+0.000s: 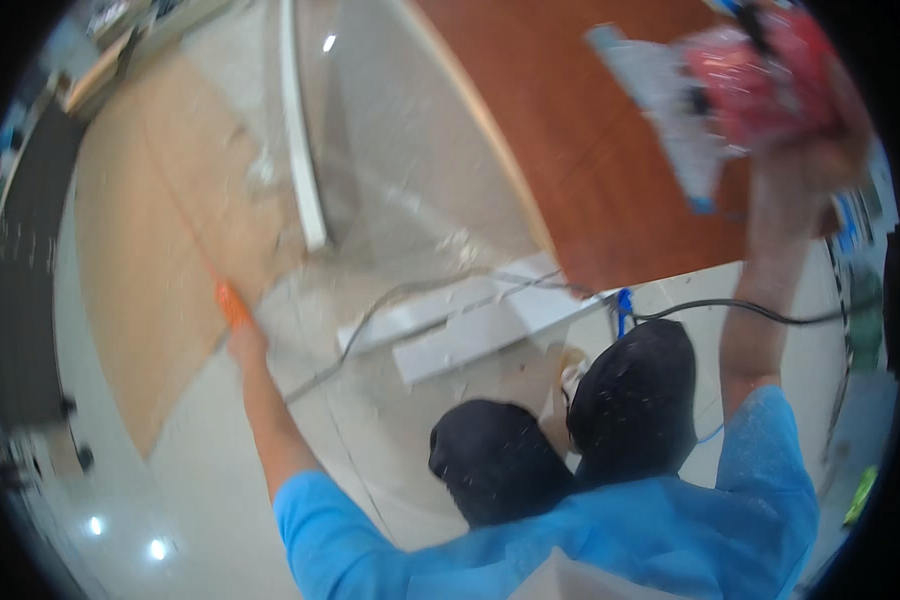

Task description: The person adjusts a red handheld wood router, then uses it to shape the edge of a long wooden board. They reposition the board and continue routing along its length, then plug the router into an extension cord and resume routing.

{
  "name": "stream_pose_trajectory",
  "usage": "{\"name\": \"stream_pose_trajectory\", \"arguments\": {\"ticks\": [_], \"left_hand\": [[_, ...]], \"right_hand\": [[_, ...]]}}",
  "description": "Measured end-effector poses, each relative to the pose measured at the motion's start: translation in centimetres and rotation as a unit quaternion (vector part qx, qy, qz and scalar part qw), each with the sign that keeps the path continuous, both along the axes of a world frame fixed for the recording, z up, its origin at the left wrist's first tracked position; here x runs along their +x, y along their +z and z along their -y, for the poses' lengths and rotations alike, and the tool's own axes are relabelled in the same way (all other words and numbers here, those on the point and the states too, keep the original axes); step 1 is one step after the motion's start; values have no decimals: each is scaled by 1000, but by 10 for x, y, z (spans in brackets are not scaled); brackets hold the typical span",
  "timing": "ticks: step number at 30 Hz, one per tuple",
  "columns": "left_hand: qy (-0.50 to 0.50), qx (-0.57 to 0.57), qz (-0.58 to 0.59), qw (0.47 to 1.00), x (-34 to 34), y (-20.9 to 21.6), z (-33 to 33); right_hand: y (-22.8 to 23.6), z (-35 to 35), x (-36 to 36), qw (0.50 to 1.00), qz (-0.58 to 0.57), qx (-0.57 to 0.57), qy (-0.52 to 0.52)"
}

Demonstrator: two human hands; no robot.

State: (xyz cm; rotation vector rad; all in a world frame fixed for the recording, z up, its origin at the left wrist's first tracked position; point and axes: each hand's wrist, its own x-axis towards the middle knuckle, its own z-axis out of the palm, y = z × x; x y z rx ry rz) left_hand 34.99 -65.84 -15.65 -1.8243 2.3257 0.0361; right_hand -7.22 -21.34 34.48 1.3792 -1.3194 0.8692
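At the upper right, my right hand [835,150] is raised over the brown board and closed on a red package wrapped in clear plastic [755,85]. Motion blurs both, and dark pieces show on the package. My left hand [242,338] reaches forward at the left, closed around a slim orange object [228,298]. A thin reddish line runs from that object across a large tan sheet [170,230]; whether it belongs to the object I cannot tell. A flat clear plastic bag with a blue edge [670,120] lies on the reddish-brown board [570,190] beside the package.
White strips [480,325] lie on the tiled floor before my knees, with a dark cable [390,295] across them. Another black cable [770,312] passes near my right forearm. A long white bar [300,140] and a dark panel [25,260] stand farther left.
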Motion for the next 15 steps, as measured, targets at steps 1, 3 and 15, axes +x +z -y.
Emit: {"name": "stream_pose_trajectory", "arguments": {"ticks": [1, 3, 15], "left_hand": [[-7, 20, 68, 997, -1, 9, -6], [6, 16, 134, 991, -7, 29, -14], [-318, -230, -312, 865, -164, 389, 30]], "right_hand": [[8, -4, -3, 997, -33, -1, -63], [30, -8, -4, 968, 196, -47, 148], [129, -12, 43, 766, 476, -203, 381]]}}
